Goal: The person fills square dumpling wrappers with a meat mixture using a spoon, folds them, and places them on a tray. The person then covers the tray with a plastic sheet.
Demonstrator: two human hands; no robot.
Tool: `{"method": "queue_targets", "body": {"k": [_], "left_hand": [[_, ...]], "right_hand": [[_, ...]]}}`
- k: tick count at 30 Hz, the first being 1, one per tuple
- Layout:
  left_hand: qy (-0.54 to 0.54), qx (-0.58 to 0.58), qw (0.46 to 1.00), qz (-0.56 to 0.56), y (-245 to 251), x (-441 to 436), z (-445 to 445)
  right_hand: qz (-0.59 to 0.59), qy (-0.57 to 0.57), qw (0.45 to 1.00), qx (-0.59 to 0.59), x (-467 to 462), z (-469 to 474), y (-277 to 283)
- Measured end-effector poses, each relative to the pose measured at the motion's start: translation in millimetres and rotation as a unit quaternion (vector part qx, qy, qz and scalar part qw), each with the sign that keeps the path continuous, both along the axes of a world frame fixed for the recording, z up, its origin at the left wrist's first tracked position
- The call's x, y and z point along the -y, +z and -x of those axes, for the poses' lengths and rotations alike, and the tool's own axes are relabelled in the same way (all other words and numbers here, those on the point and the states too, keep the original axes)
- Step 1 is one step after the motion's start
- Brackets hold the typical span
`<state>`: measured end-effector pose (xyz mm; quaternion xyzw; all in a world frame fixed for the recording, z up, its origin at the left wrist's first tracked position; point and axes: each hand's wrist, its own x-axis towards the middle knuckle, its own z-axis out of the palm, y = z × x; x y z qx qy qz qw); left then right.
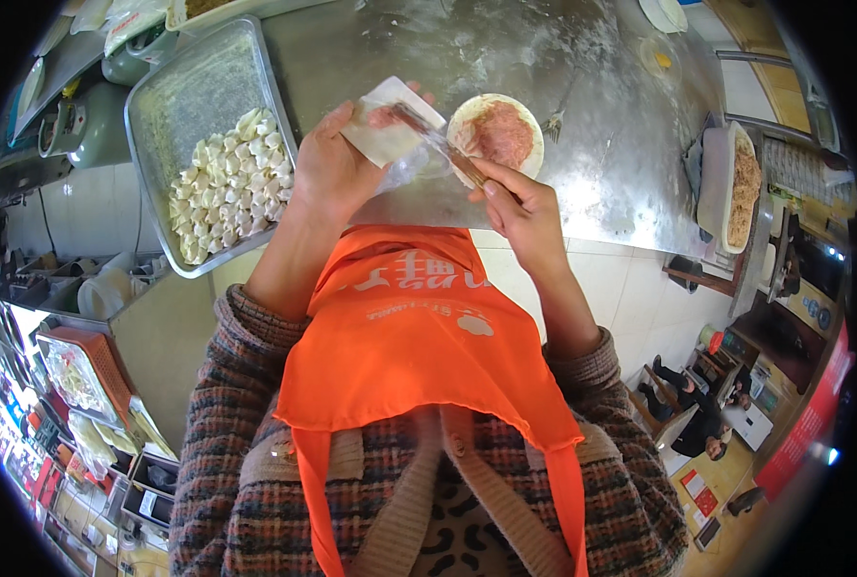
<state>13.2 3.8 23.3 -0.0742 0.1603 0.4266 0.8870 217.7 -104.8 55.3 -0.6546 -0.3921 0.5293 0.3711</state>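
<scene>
On the palm and fingers of my left hand [342, 166] lies a square dough wrapper [383, 148], with a dab of pink minced meat [383, 116] on it. My right hand [518, 202] grips the wooden handle of a flat spreader [443, 144], whose blade touches the meat on the wrapper. Beside the blade stands a round pale bowl [537, 155] holding pink minced meat [502, 135]. To the left, a rectangular metal tray [134, 144] holds many folded wontons [233, 187], heaped in its nearer part. What lies under the wrapper in my left palm is hidden.
The metal worktable [616, 144] has flour smears. A fork [554, 127] lies right of the bowl, and a clear plastic piece [408, 170] lies below the wrapper. At the right edge stands a white tub [713, 184] of brown filling. A person [695, 425] is seated farther off, lower right.
</scene>
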Motion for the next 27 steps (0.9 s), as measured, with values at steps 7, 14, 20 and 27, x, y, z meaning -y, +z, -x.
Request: {"method": "queue_targets", "body": {"k": [7, 14, 20, 27], "left_hand": [[0.009, -0.137, 0.989, 0.051, -17.2, -8.2, 3.9], [0.036, -0.035, 0.994, -0.095, -28.8, -14.6, 29.9], [-0.018, -0.615, 0.692, -0.378, -15.4, 17.7, 30.1], [0.031, -0.826, 0.090, -0.556, -38.5, -54.5, 204.6]], "right_hand": [[-0.228, 0.088, 0.943, 0.227, 2.9, 9.6, 17.4], [-0.207, 0.140, 0.945, 0.213, -1.6, 19.6, 29.1], [-0.048, 0.154, 0.984, 0.075, -8.7, 23.9, 32.7], [-0.018, 0.083, 0.995, 0.051, 2.8, 8.4, 31.9]]}}
